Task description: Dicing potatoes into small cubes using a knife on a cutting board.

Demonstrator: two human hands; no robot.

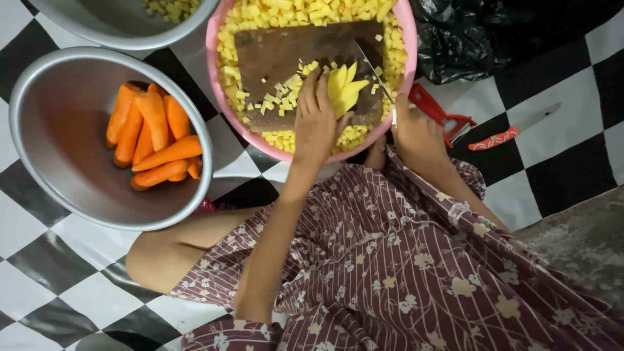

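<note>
Head view: potato strips point(344, 91) under left hand point(315, 123) (fingertips).

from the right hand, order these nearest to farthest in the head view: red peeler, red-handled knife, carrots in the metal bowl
1. red peeler: just beside the right hand, on the floor on its outer side.
2. red-handled knife: farther out on that same side, past the peeler.
3. carrots: in the metal bowl, across on the left-hand side, beyond the pink basin.

Top edge crops the pink basin point(213, 45).
</note>
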